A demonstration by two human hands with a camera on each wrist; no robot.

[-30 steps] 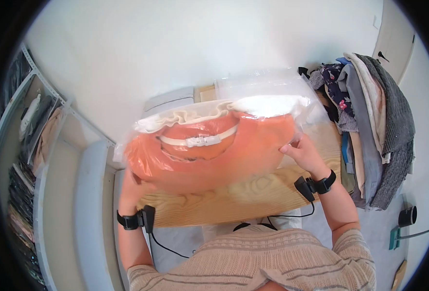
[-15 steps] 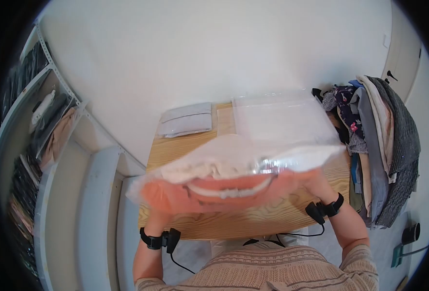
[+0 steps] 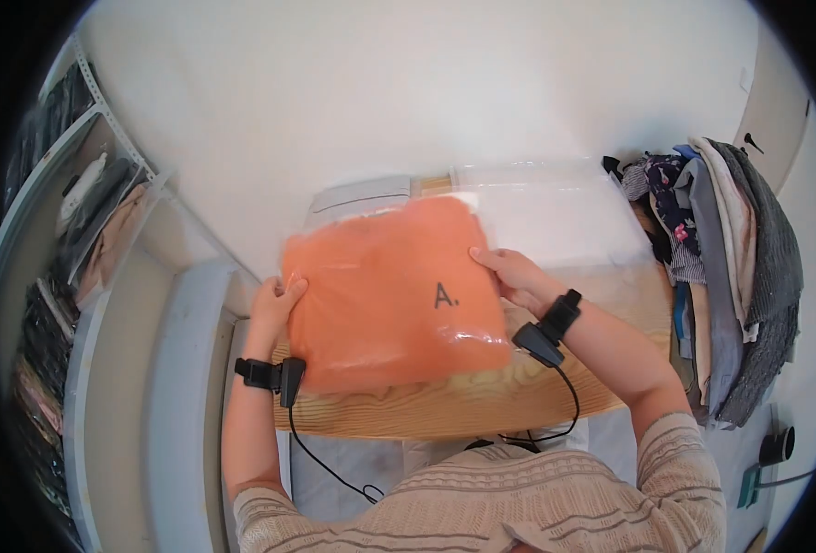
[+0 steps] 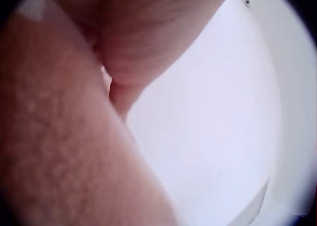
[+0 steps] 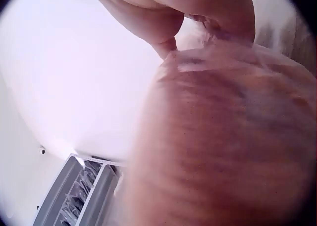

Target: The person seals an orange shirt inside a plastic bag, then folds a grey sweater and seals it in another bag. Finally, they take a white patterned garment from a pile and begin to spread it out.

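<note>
Two hands pinching an orange bundle, most fingers hidden behind it.

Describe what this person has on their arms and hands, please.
The left hand and right hand show no gloves. Each wrist wears a black strap with a small, angular black camera on it, and a thin black cable hangs from each camera. The sleeves are beige knit with darker stripes and end around the elbows. I can't make out any markings.
</note>
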